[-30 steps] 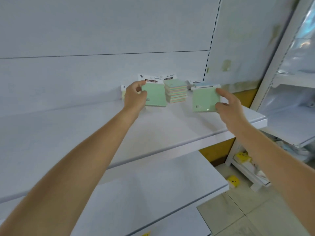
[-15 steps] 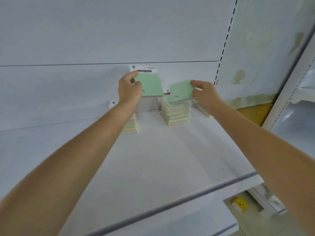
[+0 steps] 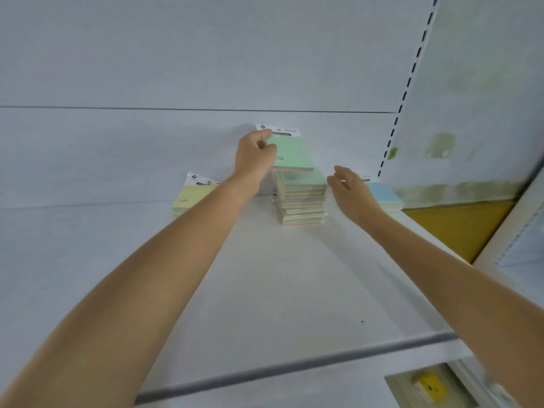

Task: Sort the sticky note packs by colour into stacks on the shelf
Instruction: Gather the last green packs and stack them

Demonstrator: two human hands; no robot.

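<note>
A tall stack of green-topped sticky note packs stands at the back of the white shelf. My left hand grips one green pack by its left edge and holds it just above that stack. To the right of the stack my right hand hovers with fingers spread and nothing in it. A yellow-topped stack sits to the left, partly behind my left forearm. A blue-topped stack lies to the right, behind my right hand.
The shelf's back wall rises right behind the stacks. A slotted upright runs down at the right. The shelf's front edge crosses below. A yellow object lies on the floor at the lower right.
My right hand has let go of its green pack, which now lies on the middle stack, and has drawn away to the right. My left hand has brought its green pack over that stack.
</note>
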